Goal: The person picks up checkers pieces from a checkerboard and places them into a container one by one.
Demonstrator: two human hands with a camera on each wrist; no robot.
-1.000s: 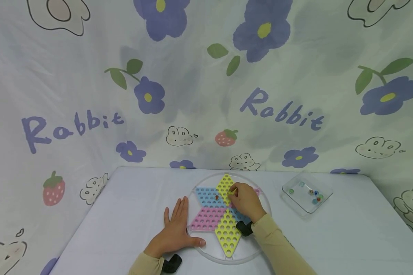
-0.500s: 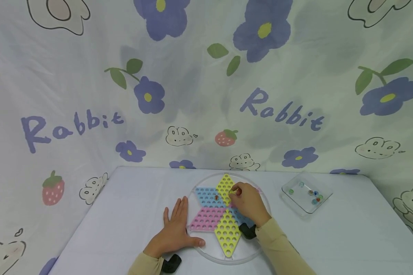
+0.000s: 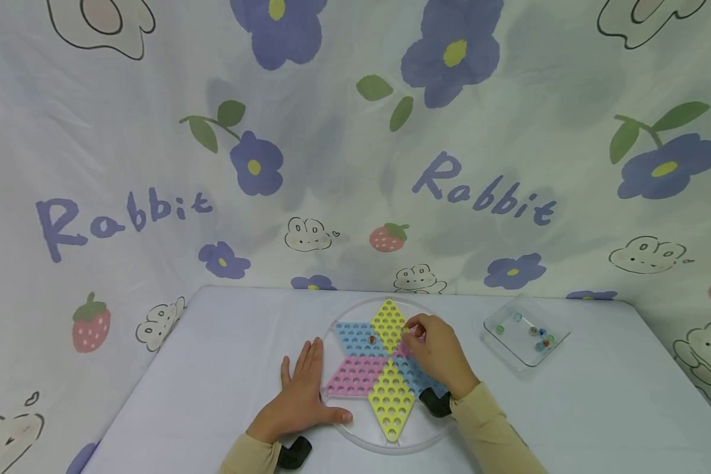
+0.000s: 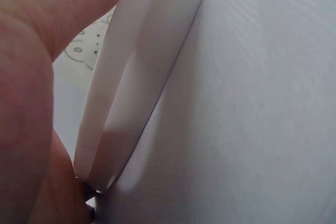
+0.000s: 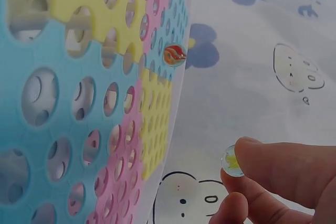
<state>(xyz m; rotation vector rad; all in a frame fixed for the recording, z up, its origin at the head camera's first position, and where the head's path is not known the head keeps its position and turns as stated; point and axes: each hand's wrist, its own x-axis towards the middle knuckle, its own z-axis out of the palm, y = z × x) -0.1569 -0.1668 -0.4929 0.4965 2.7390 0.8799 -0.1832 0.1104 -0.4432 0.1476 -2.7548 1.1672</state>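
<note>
A round Chinese checkers board [image 3: 392, 401], its star made of yellow, pink and blue sections, lies on the table. My right hand [image 3: 441, 349] is over the board's upper right part. In the right wrist view its thumb and fingers pinch a clear marble [image 5: 231, 161] with a yellow-green core, held above the board. One red-orange marble [image 5: 175, 54] sits in a hole of the far blue section. My left hand [image 3: 302, 395] rests at the board's left edge with fingers straight and thumb spread over the rim [image 4: 131, 72].
A clear square dish [image 3: 524, 359] holding several marbles stands to the right of the board. The white table [image 3: 225, 342] runs back to a patterned cloth wall [image 3: 355, 164]. Black wrist devices [image 3: 435, 401] sit at both cuffs.
My right hand has shifted slightly right and toward me, with the marble still pinched. The left hand keeps its place at the board's edge.
</note>
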